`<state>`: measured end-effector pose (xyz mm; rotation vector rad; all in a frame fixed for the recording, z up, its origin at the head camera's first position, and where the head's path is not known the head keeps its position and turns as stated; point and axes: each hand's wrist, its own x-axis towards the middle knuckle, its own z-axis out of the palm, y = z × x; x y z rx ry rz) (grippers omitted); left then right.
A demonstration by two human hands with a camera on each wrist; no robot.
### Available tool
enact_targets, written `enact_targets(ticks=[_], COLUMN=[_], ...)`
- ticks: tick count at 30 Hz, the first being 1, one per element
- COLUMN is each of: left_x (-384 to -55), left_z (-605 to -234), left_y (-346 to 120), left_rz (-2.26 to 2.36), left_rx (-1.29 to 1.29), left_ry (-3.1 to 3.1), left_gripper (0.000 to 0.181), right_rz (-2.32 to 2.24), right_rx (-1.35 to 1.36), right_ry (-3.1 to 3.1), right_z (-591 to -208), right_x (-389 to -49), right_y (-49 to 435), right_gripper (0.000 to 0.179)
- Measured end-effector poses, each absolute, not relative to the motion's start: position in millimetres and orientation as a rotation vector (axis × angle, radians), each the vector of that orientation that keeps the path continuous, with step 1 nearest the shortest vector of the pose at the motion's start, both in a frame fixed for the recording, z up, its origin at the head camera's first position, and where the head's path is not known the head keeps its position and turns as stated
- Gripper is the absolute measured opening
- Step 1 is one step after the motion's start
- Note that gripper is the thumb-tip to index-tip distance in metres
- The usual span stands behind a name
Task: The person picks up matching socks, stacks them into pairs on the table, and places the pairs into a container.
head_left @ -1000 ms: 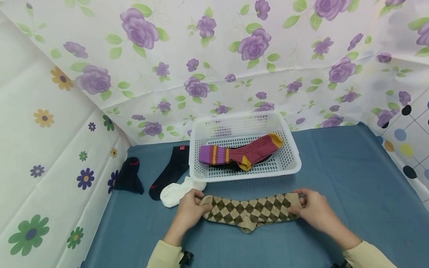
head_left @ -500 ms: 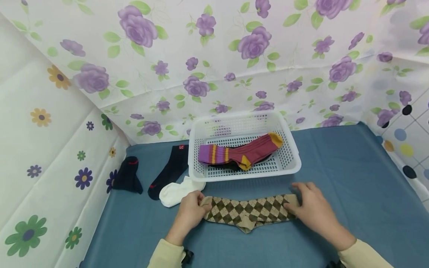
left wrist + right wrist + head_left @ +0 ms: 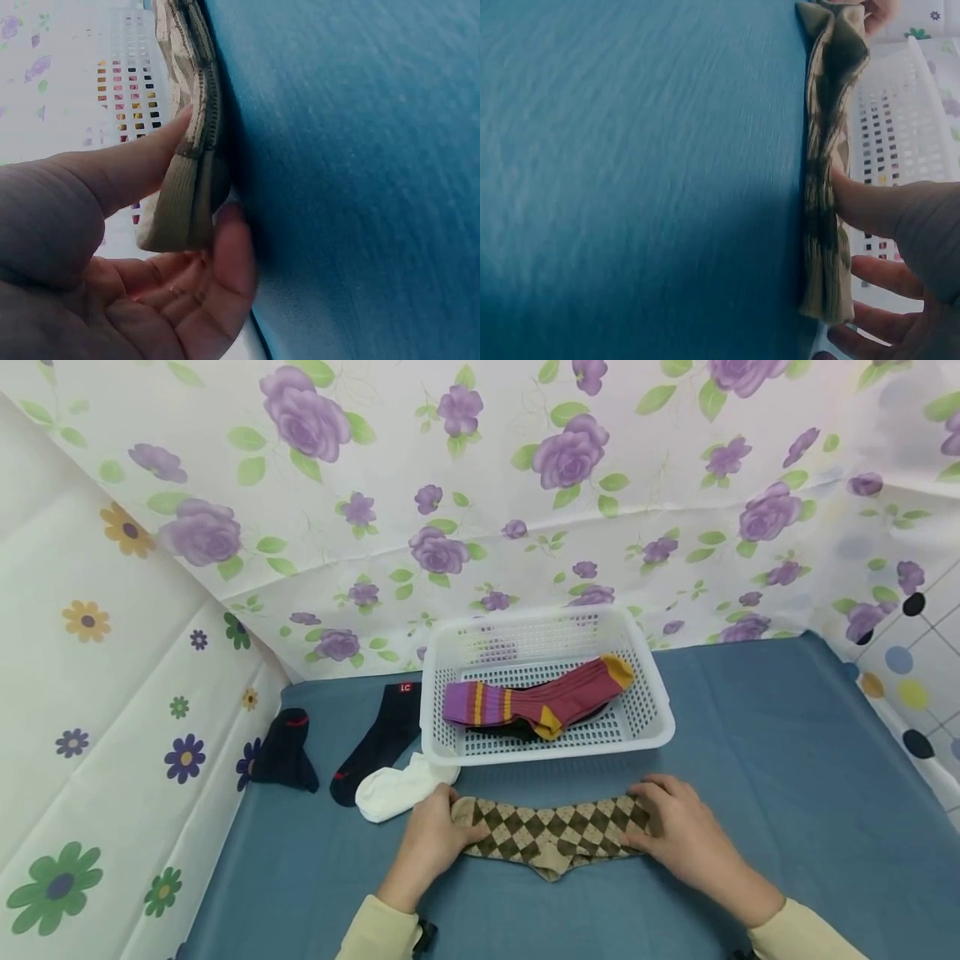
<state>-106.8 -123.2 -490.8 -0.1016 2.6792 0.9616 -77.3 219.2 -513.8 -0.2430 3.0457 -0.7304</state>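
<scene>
A pair of beige and brown argyle socks [image 3: 551, 831] lies flat, one on top of the other, with the heels toward the person. My left hand [image 3: 437, 833] is at the toe end, thumb on the upper face. In the left wrist view its fingers [image 3: 232, 259] curl round by the stacked toes. At the cuffs, my right hand [image 3: 688, 831] has its thumb on the patterned face and its fingers at the far edge and end. The right wrist view shows the thumb against the layered socks [image 3: 825, 187], fingers [image 3: 885, 322] beside the ribbed cuffs.
Behind the argyle socks stands a white plastic basket [image 3: 547, 758] holding maroon, purple and yellow socks [image 3: 555, 693] over something black. To its left lie a dark sock [image 3: 378, 747], a white sock [image 3: 401, 789] and another dark sock [image 3: 285, 752]. Floral sheets [image 3: 480, 527] wall in the blue surface.
My right hand let its fingers off the cuffs, then moved left and closed in on them again. My left thumb has slid slightly farther onto the toe end.
</scene>
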Motion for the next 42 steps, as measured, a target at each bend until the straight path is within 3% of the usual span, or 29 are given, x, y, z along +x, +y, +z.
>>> enact_targets(ticks=[7,14,19,23,37,42], left_x=[-108,-109,-109,-109,-112,-110], left_z=[-493,-491,-489,-488,-490,-491], left_y=[-127,-126,-125,-125,-130,-131], left_rz=[1.035,1.031,1.034,1.013,1.038,1.052], left_rx=[-0.048,-0.009,0.007,0.021,-0.03,-0.016], left_ry=[2.627,2.636,2.672,2.684,2.637,2.642], left_gripper=[0.036,0.033,0.039,0.047,0.039,0.045], right_rz=[-0.768,-0.755,-0.865,-0.927,-0.929,-0.978], right_rx=[-0.112,-0.001,0.006,-0.035,0.071,0.067], right_ry=[2.886,2.753,2.721,2.741,2.726,2.697], right_z=[-511,-508,-504,-500,-501,-502], right_x=[-84,-85,-85,-85,-90,-89], right_y=[225,228,229,228,231,231], right_gripper=[0.083,0.056,0.046,0.045,0.059,0.048])
